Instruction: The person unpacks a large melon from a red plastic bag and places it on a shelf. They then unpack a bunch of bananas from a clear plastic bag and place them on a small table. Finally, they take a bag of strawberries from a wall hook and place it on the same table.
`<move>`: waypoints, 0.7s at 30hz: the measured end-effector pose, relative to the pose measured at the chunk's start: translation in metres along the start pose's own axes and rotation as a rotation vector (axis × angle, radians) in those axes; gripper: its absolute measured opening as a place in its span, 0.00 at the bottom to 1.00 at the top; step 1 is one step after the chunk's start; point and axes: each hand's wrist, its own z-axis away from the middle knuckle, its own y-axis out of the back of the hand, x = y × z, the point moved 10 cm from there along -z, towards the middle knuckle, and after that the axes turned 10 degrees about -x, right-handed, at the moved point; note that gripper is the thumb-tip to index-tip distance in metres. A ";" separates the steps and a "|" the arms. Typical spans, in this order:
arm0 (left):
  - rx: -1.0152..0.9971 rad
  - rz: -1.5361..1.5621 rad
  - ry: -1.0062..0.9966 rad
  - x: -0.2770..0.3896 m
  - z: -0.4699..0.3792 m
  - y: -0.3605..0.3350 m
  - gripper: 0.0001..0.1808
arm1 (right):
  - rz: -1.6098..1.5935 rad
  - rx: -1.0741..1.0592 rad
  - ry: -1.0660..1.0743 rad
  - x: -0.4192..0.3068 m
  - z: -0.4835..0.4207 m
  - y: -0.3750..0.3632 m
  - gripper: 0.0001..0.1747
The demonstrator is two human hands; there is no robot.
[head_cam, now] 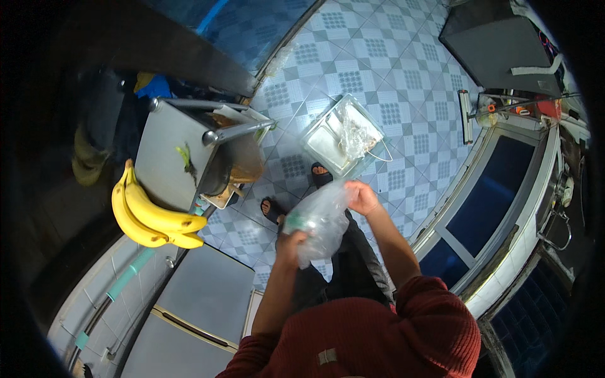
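Note:
A clear plastic bag [326, 227] is held up in front of my body, with a green patch showing through near my left hand. My left hand [294, 243] grips its lower left side. At the upper right, the fingers of my right hand [363, 196] pinch the bag's edge. What makes the green patch cannot be told through the film. On the floor beyond the bag stands a transparent bin [312, 160] holding a white tray and another crumpled clear plastic bag [354, 134].
Several bananas [156, 208] rest at the corner of a grey-topped stand [165, 146], near a scrap of green leaf [185, 158]. A grey fridge [203, 283] is at lower left. White-framed cabinet doors [487, 179] line the right. A squeegee-like tool [465, 117] lies by the tiled floor's edge.

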 end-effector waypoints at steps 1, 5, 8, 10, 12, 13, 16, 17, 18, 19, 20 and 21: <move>0.001 0.140 -0.029 0.006 -0.007 -0.001 0.19 | 0.282 -0.002 -0.163 -0.001 0.007 0.015 0.15; 0.147 -0.603 -0.291 0.046 -0.030 0.000 0.17 | 0.746 0.086 -0.351 0.033 0.019 0.069 0.17; 0.222 -0.457 -0.385 0.037 -0.053 0.001 0.17 | 0.367 0.018 -0.479 0.087 0.001 0.101 0.18; 0.226 -0.202 -0.334 0.024 -0.077 0.008 0.19 | 0.177 0.107 -0.420 0.092 -0.035 0.142 0.18; 0.241 -0.229 -0.196 0.017 -0.096 0.017 0.20 | -0.022 0.197 -0.361 0.100 -0.070 0.186 0.19; 0.231 -0.335 -0.220 0.023 -0.105 0.018 0.20 | 0.011 0.332 -0.339 0.090 -0.087 0.220 0.19; 0.240 -0.563 -0.227 0.023 -0.143 0.034 0.18 | 1.153 0.767 0.188 -0.051 -0.145 0.281 0.22; 0.234 -0.569 -0.253 0.016 -0.156 0.042 0.18 | 1.471 0.787 0.261 -0.075 -0.171 0.280 0.23; 0.213 -0.583 -0.266 0.006 -0.167 0.050 0.17 | 1.625 0.791 0.396 -0.095 -0.193 0.280 0.23; 0.260 -0.546 -0.242 -0.006 -0.176 0.066 0.17 | 1.560 0.787 0.329 -0.106 -0.219 0.301 0.23; 0.287 -0.518 -0.215 -0.018 -0.184 0.078 0.15 | 1.496 0.786 0.263 -0.119 -0.244 0.320 0.23; 0.276 -0.507 -0.169 -0.029 -0.189 0.087 0.15 | 1.526 0.764 0.321 -0.130 -0.260 0.321 0.22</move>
